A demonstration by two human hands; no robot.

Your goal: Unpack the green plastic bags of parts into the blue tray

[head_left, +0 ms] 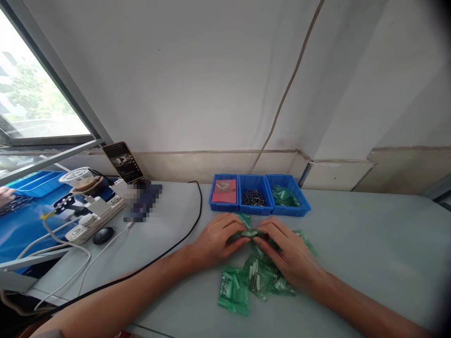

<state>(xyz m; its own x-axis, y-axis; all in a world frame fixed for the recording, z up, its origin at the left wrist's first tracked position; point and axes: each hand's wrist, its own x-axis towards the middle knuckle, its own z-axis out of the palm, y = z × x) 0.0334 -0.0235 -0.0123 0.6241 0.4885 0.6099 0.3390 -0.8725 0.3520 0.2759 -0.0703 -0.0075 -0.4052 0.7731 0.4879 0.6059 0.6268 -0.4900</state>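
Note:
A green plastic bag is stretched between my two hands. My left hand pinches its left end, and my right hand grips its right end, fingers closed on both sides. Several more green bags with small metal parts inside lie under and in front of my hands. One flat green bag rests a little apart at the left. Just beyond my hands stand three joined blue bins: one with a red card, one with dark screws, one with green bags.
A black cable crosses the grey table beside my left forearm. At the left are a phone, a power strip, a black mouse and a lidded cup. Another person's hand shows at the far left edge.

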